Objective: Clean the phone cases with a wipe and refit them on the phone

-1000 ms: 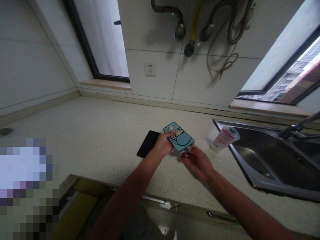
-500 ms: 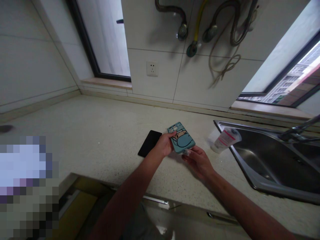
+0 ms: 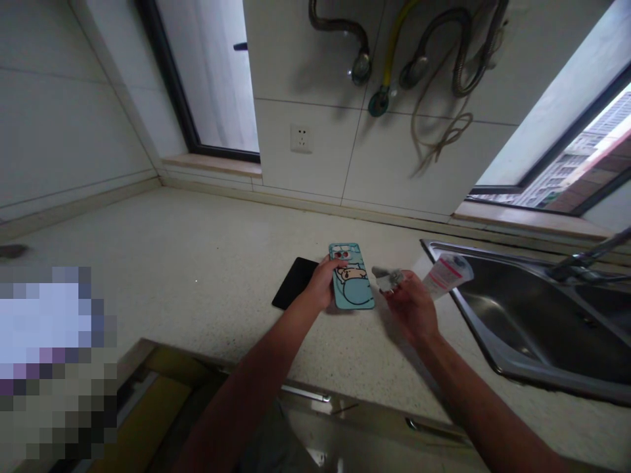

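My left hand (image 3: 320, 284) grips the left edge of a teal phone case (image 3: 351, 277) printed with a cartoon character, which sits low over the speckled countertop (image 3: 197, 236). Whether the case touches the counter is hard to tell. My right hand (image 3: 411, 307) lies to the right of the case, its fingers pinching a small crumpled piece of translucent plastic film (image 3: 388, 278). A flat black rectangular object (image 3: 294, 283), possibly a phone, lies on the counter just left of my left hand.
A white and pink squeeze tube (image 3: 447, 276) lies at the rim of a steel sink (image 3: 522, 315), with a faucet (image 3: 586, 263) beyond. Hoses (image 3: 434, 59) and a wall socket (image 3: 300, 138) are on the tiled wall. A pixelated patch (image 3: 49, 335) covers the lower left.
The film has separated from the case's lower end and moved right in my right hand. The case has turned more upright and lies flatter, its back print fully showing.
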Demonstrator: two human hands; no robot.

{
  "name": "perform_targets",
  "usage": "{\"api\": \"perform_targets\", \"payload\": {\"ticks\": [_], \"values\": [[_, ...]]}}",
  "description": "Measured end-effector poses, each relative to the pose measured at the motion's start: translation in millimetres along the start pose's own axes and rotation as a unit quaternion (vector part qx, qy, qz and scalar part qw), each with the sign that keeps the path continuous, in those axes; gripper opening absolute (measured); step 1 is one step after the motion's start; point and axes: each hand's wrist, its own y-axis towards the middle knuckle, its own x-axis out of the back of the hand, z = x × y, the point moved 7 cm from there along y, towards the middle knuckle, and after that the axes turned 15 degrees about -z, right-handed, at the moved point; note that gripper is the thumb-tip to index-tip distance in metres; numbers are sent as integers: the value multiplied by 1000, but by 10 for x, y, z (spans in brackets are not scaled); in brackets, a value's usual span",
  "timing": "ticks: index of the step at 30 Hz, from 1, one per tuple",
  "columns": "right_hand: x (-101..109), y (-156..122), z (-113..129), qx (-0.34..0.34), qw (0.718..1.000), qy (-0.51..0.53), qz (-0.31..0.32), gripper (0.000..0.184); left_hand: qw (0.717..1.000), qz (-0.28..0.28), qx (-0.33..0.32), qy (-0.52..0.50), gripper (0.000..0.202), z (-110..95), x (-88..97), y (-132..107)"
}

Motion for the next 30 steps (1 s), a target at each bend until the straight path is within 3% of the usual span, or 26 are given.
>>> {"api": "perform_targets", "payload": {"ticks": [8,12,16,19,22,25,30], "values": [[62,21,-69,59,993,-93,-31,22,998,60,7,34,35,182,-120,-60],[55,18,-103,80,982,-168,-5,24,997,66,14,33,32,208,-135,-73],[-24,-54,-67,150,947,-280,40,22,998,53,25,29,25,214,-122,-77],[-133,-154,-5,240,903,-346,86,19,997,58,30,33,18,228,-133,-89],[-203,-225,-2,281,872,-382,121,18,996,77,8,40,23,237,-166,-98],[-185,-215,-20,251,891,-358,120,18,991,99,-36,77,33,247,-199,-115],[-148,-167,4,197,930,-292,102,21,967,91,-156,182,41,172,-201,-209]]}}
